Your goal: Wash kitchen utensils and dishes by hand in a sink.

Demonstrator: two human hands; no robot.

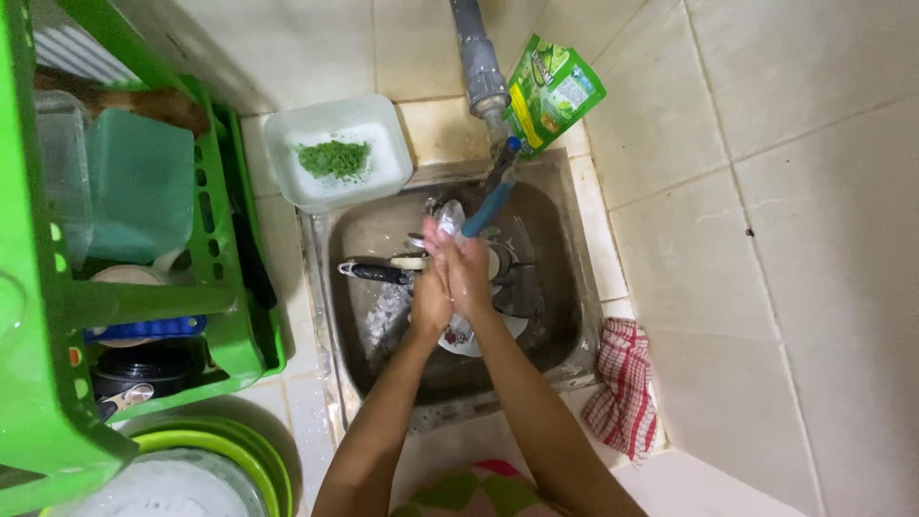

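My left hand and my right hand are pressed together over the steel sink, under the blue spout of the tap. The palms touch and the fingers are wet and foamy. I cannot tell whether anything lies between them. Beneath the hands lie a patterned plate, a black-handled utensil and other dishes, partly hidden by my arms.
A white tub with a green scrubber stands behind the sink on the left. A green pouch hangs by the grey pipe. A green dish rack fills the left side, green basins below it. A red checked cloth lies right.
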